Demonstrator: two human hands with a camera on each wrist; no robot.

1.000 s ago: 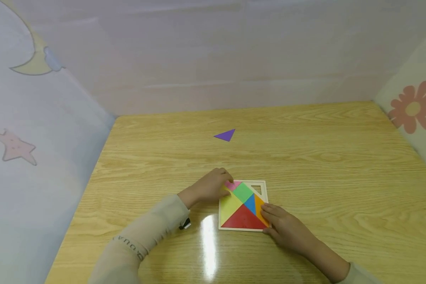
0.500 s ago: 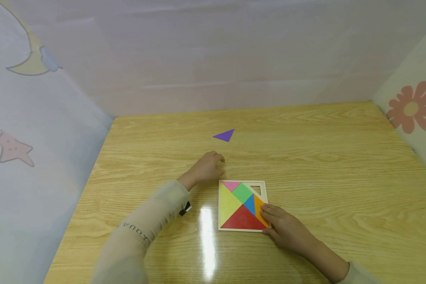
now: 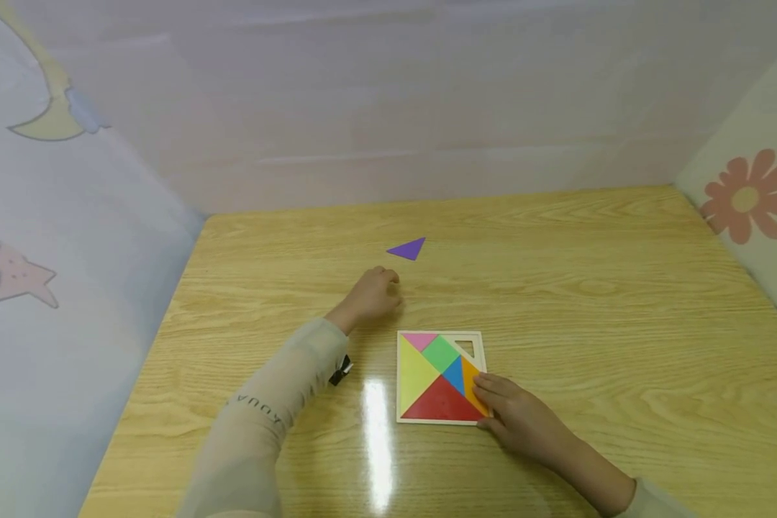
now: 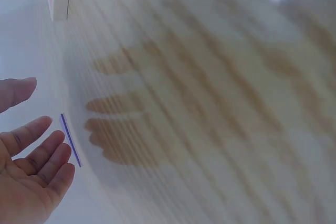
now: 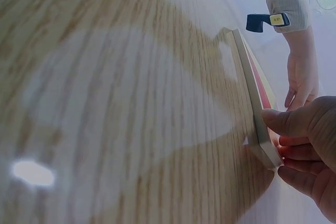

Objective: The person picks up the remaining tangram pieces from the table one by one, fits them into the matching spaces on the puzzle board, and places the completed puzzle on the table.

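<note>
A square wooden tangram tray (image 3: pixel 476 338) lies on the table, filled with yellow, pink, green, blue, orange and red pieces. Its upper right corner shows bare wood with a small triangular hole. My right hand (image 3: pixel 524 417) grips the tray's lower right side; in the right wrist view the thumb presses the tray's near edge (image 5: pixel 252 87) while fingers lie round the corner. Beyond the tray, a purple triangle piece (image 3: pixel 409 249) lies flat. Just short of it hovers my left hand (image 3: pixel 372 293), fingers relaxed and holding nothing. The left wrist view shows the purple triangle (image 4: pixel 71 141) edge-on past the fingertips.
The wood-grain table (image 3: pixel 589 288) reaches back to a pale cloth wall (image 3: pixel 388 108). A small black strap device (image 3: pixel 340 370) shows beneath the left sleeve (image 3: pixel 259 417). Printed side panels stand left and right.
My left hand has left the tray's upper left corner and moved away from me towards the purple triangle. The right hand stays at the tray's side.
</note>
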